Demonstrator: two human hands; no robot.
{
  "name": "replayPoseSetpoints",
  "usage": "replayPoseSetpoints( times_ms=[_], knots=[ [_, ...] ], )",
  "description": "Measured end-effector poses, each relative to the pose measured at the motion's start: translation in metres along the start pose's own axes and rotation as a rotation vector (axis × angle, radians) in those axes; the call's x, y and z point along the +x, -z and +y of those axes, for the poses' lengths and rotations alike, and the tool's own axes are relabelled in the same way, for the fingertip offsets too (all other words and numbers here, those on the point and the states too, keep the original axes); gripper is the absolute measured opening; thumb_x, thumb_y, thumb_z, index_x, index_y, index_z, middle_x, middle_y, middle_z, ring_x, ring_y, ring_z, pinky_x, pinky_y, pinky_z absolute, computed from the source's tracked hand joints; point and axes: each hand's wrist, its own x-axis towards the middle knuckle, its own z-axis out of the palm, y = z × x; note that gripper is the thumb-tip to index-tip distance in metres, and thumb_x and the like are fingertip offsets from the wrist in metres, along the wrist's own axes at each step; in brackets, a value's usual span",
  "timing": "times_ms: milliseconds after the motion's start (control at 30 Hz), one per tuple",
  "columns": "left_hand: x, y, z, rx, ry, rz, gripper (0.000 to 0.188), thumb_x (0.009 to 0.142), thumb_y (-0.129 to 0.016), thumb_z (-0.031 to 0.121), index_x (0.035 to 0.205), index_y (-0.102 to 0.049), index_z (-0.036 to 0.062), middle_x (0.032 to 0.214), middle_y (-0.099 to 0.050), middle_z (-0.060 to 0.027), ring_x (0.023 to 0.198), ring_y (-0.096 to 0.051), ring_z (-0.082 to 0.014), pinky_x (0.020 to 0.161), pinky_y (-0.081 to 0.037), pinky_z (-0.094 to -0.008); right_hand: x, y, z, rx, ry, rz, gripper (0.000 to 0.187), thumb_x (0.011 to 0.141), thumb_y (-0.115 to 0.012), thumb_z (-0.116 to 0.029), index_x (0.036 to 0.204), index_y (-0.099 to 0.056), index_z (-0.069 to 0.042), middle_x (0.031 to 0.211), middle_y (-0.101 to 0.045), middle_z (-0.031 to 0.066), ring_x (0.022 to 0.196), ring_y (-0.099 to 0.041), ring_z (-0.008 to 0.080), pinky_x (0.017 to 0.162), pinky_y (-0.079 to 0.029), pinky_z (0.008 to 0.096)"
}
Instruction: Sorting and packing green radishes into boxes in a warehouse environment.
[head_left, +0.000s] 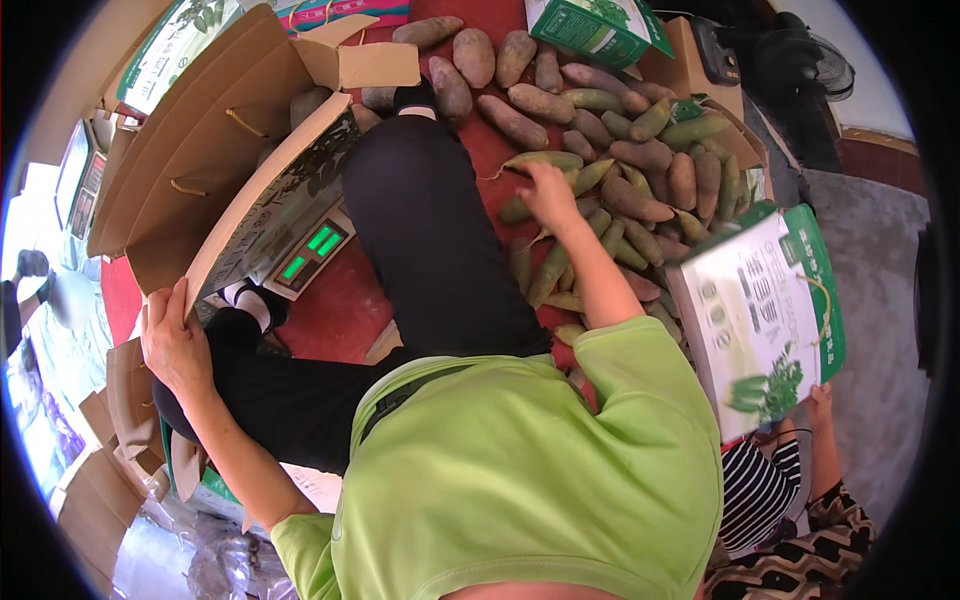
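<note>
My left hand point(178, 342) is closed on the near rim of an upright cardboard carton point(262, 190), fingers over the edge. Several reddish-brown roots lie partly hidden inside the carton. At the front of it is a weighing scale point(310, 255) with lit green digits. On the right, my right hand point(550, 200) has its fingers bent onto a long green radish point(548, 160) with a thin root tail, at the left side of a big pile. The pile mixes green radishes point(550, 272) and reddish-brown, potato-like roots point(636, 203).
A red cloth point(345, 318) lies under the produce. Another person's hand point(820, 405) holds a white and green carton point(740, 310) at the right. A green carton point(590, 32) stands at the back, near a black fan point(805, 65). Plastic bags point(215, 550) lie at lower left.
</note>
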Motion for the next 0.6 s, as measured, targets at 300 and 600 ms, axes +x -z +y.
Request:
replayPoseSetpoints(
  times_ms=[300,600],
  knots=[
    [-0.001,-0.003,0.000,0.021,0.001,0.019,0.040,0.071,-0.064,-0.003,0.107,-0.070,0.0127,0.096,-0.060,-0.0036,0.093,-0.060,-0.0239,0.082,-0.049,-0.0375,-0.089,-0.073,0.035,-0.016,-0.479,0.072,0.062,0.070,-0.077,-0.018,0.127,-0.051,-0.016,0.133,-0.050,0.0103,0.125,-0.045,0.0331,0.100,-0.042,0.0448],
    [-0.002,0.002,0.001,0.028,-0.006,0.046,0.037,0.070,-0.063,-0.003,0.103,-0.071,0.0124,0.096,-0.061,-0.0037,0.094,-0.061,-0.0252,0.081,-0.050,-0.0381,-0.131,-0.126,0.129,0.505,-1.261,0.183,0.095,0.064,-0.088,-0.021,0.140,-0.036,-0.001,0.137,-0.047,0.0208,0.125,-0.049,0.0344,0.103,-0.043,0.0414]
  ],
)
